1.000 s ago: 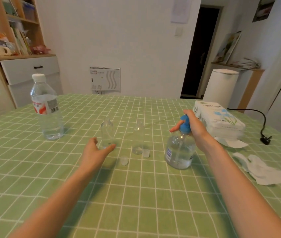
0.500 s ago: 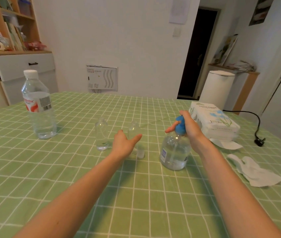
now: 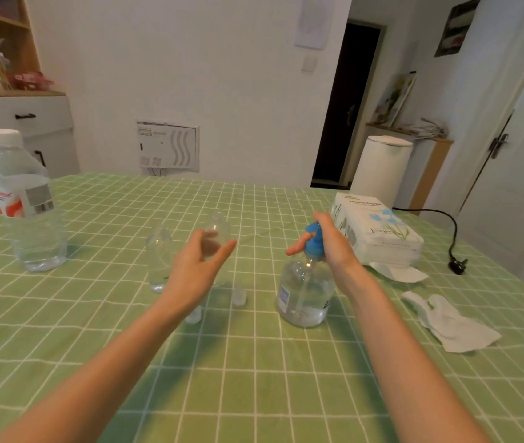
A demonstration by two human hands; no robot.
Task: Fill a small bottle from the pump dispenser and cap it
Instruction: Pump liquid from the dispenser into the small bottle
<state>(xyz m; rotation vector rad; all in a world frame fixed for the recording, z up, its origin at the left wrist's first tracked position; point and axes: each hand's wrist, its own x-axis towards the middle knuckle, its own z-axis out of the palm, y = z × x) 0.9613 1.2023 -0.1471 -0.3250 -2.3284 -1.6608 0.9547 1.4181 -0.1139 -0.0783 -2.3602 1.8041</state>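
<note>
While nothing has yet gone into it, a small clear plastic bottle [image 3: 220,227] stands upright and uncapped near the middle of a table covered in a green checked cloth [image 3: 254,394], and no liquid shows in the part of it that is visible. The left hand [image 3: 198,266] reaches forward to it with thumb and fingers spread apart, cupped around its near side; whether skin touches plastic cannot be told. The right hand [image 3: 331,247] has its fingers curled round the blue pump head of a clear, round-bodied pump dispenser [image 3: 305,295]. The dispenser stands upright to the right of the small bottle, apart from it, with clear liquid in its lower part.

Two small translucent caps [image 3: 239,297] lie on the cloth near the left wrist. A second small clear bottle [image 3: 159,260] stands just left of the left hand, also uncapped. Far left is a large clear water bottle with a white cap [image 3: 27,215]. At the right are a white tissue pack [image 3: 379,231] and a crumpled white paper towel [image 3: 452,324].

By the look of things the task is at its very start: the bottle needs bringing under the spout, then filling, then capping
</note>
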